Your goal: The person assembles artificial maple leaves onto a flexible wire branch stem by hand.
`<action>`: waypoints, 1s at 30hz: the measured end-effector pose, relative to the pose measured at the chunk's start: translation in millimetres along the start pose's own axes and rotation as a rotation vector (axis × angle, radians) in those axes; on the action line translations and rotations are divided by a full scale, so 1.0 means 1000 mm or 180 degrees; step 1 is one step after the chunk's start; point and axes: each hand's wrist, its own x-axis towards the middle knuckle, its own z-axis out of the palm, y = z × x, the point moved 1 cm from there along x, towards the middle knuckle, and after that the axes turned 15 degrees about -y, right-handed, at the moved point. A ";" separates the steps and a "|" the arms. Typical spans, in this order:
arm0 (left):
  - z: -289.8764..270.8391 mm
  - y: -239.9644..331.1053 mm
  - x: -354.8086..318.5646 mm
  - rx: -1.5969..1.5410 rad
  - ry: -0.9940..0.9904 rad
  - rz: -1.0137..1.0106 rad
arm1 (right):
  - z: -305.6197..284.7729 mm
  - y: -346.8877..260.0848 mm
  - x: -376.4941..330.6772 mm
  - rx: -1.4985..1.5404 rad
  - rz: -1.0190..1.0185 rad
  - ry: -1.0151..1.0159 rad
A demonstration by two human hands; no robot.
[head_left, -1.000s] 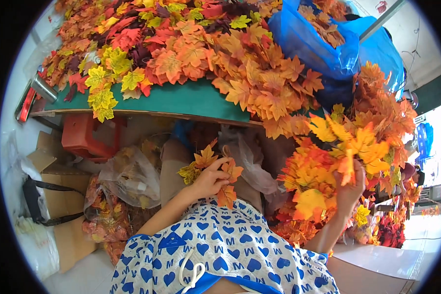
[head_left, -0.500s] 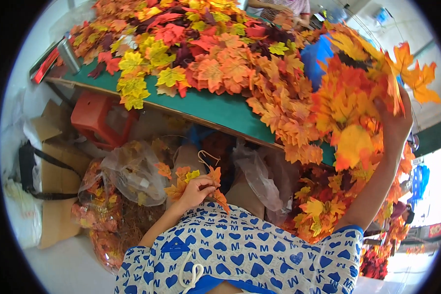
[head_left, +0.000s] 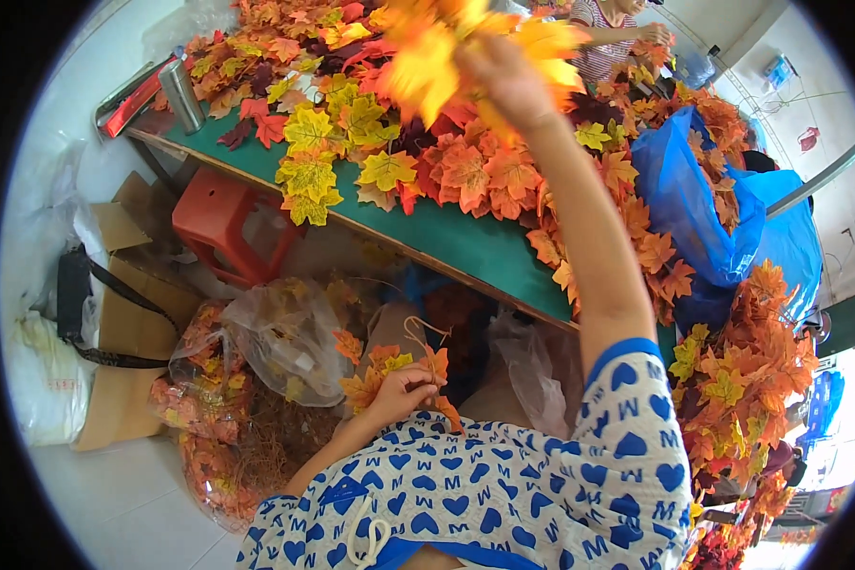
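Observation:
My right hand [head_left: 511, 84] is raised over the far side of the table, its arm stretched forward. It grips a bunch of yellow-orange artificial maple leaves [head_left: 426, 68], blurred by motion. Low over my lap, my left hand [head_left: 404, 391] pinches a small sprig of orange and yellow artificial maple leaves [head_left: 363, 388]; a thin pale looped stem [head_left: 418, 332] shows just beyond it. Heaps of artificial leaves [head_left: 475, 171] in red, orange, yellow and dark purple cover much of the green table [head_left: 437, 237].
A steel flask [head_left: 181, 97] stands at the table's left end. Below are a red stool [head_left: 220, 223], clear bags of leaves [head_left: 290, 332] and a cardboard box [head_left: 128, 328]. Blue plastic bags [head_left: 698, 209] and more leaves [head_left: 746, 380] lie at right. A person [head_left: 606, 43] sits across.
My right hand has swung from the far right to the left over the table, carrying the bunch of leaves. The blue bags have come into sight. My left hand keeps its pinch on the sprig.

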 end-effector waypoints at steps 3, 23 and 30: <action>0.002 -0.004 -0.001 -0.0160 0.0083 -0.0115 | 0.083 -0.053 -0.009 0.0306 0.0206 -0.1860; -0.008 0.037 0.011 -0.0355 0.0251 0.0245 | 0.046 -0.034 -0.003 0.1409 0.2310 0.0226; -0.003 0.033 0.008 -0.0830 0.0447 0.0201 | 0.036 0.013 -0.019 0.2450 0.2790 0.0099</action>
